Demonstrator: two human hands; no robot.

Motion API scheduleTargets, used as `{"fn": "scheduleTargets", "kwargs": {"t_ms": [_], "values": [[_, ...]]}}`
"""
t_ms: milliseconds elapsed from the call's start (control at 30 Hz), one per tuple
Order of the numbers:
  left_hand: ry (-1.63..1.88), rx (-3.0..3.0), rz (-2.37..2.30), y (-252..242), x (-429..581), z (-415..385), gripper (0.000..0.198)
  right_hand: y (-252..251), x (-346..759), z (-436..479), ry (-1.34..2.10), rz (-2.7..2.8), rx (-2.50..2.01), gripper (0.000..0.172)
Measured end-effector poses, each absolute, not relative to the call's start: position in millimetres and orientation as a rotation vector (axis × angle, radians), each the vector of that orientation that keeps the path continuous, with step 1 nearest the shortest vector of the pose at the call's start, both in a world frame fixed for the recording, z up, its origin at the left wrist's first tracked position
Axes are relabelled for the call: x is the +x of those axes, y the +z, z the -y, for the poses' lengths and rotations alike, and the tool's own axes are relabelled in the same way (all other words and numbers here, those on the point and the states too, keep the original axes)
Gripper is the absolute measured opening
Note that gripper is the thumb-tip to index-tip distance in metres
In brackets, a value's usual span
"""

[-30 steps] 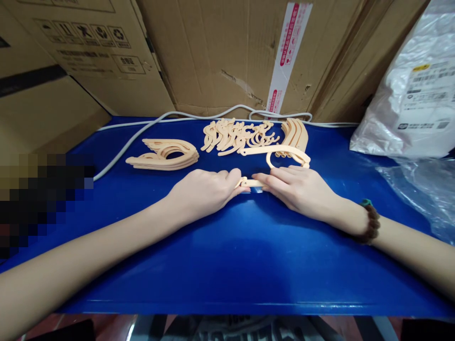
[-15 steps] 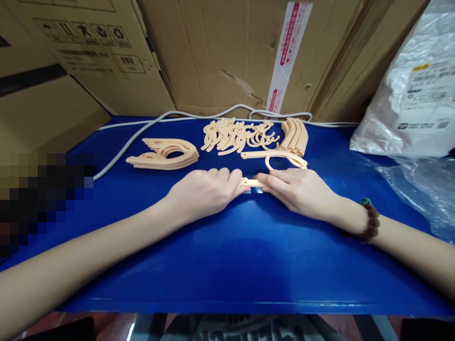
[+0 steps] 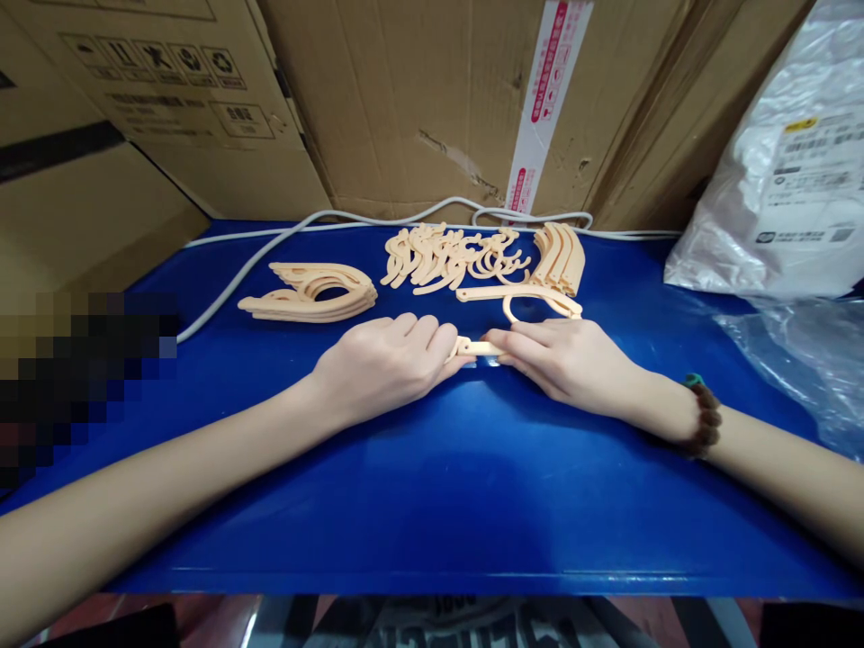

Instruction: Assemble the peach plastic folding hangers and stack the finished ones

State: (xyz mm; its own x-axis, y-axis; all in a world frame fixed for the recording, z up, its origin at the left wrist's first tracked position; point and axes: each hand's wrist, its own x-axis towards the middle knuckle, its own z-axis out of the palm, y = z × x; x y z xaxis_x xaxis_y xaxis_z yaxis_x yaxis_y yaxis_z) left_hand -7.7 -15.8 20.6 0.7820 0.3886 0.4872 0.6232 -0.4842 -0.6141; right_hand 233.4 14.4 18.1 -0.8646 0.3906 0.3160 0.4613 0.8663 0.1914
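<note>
A small beige plastic piece [image 3: 481, 348] spans the gap between my two hands over the blue table [image 3: 472, 504]. My left hand [image 3: 388, 367] is closed on its left end, where a rounded joint shows beside the fingertips. The right end is pinched in my right hand [image 3: 571, 364]. Most of the piece is hidden by my fingers. Just beyond my right hand, a long beige arm [image 3: 513, 292] with a curved part lies on the table.
Stacked beige pieces [image 3: 310, 295] lie at the left, loose hooks [image 3: 449, 256] and curved arms [image 3: 559, 259] behind. A white cable [image 3: 236, 292] runs along the back before cardboard boxes [image 3: 418, 108]. Plastic bags [image 3: 762, 207] sit at the right.
My left hand has tilted slightly, its knuckles a little higher. My right hand has hardly moved, and both still grip the piece.
</note>
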Motion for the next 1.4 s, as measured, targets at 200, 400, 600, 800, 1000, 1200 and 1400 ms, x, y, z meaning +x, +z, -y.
{"fn": "scheduleTargets", "kwargs": {"t_ms": [200,400,600,800,1000,1200,1400], "values": [[-0.407,-2.240,0.749,20.7,-10.3,14.2,0.034,17.3,233.4,-14.0,-0.428,2.768,-0.633,0.033],[-0.431,-2.320,0.796,19.2,-10.5,13.0,0.029,17.5,233.4,-13.3,-0.461,2.768,-0.645,0.032],[-0.449,-2.370,0.823,17.7,-10.6,12.0,0.031,16.8,234.2,-13.4,-0.473,2.772,-0.645,0.031],[-0.470,-2.404,0.853,15.5,-11.5,10.8,0.033,15.6,234.2,-14.0,-0.466,2.771,-0.650,0.031],[-0.484,-2.446,0.896,14.7,-12.2,10.8,0.033,15.3,233.4,-13.8,-0.469,2.777,-0.651,0.031],[-0.477,-2.487,0.929,13.7,-12.8,10.2,0.033,15.8,232.2,-13.1,-0.434,2.768,-0.659,0.032],[-0.488,-2.499,0.934,12.6,-13.7,9.7,0.034,15.6,232.1,-13.2,-0.432,2.764,-0.677,0.033]]}}
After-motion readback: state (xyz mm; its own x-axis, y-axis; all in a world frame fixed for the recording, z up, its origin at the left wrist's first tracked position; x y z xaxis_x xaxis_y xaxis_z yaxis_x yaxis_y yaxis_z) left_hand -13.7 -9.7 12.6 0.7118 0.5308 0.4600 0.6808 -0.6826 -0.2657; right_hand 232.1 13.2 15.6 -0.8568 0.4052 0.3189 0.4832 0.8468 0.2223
